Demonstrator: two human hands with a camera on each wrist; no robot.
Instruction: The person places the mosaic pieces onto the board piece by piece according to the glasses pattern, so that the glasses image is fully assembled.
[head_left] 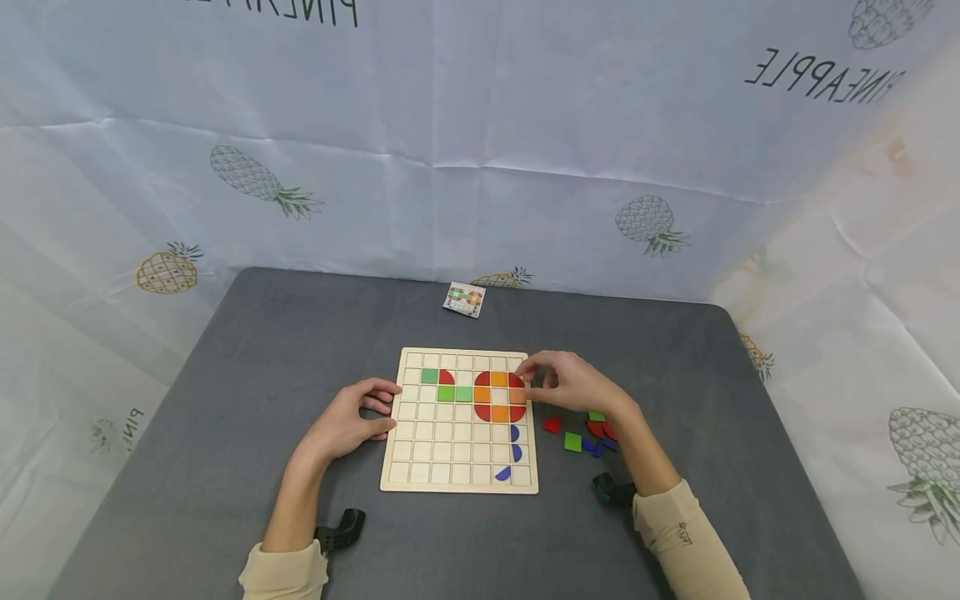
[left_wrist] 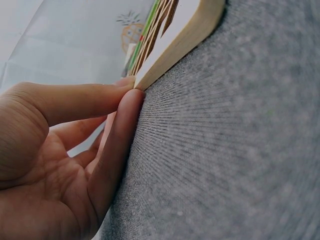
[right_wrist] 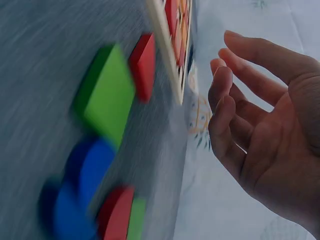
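Observation:
A square wooden grid board (head_left: 442, 450) lies on the dark table. My left hand (head_left: 347, 421) pinches its left edge between thumb and fingers, as the left wrist view shows up close on the board's pale rim (left_wrist: 185, 52). Over the board's upper right edge hovers my right hand (head_left: 573, 382), its fingers loosely bent with nothing visible between them. Near those fingertips sits a ring of red quarter pieces and orange squares (head_left: 499, 413). Green squares (head_left: 446, 393) and one red quarter piece (head_left: 446, 377) fill cells further left. Several blue half-round pieces (head_left: 502, 473) lie along the lower right.
Loose pieces lie right of the board: a green square (head_left: 573, 442), a red piece (head_left: 551, 425), blue pieces (head_left: 592, 447) and more red ones. A small pattern card (head_left: 464, 300) rests at the table's back. A pineapple-print cloth (head_left: 480, 208) hangs behind.

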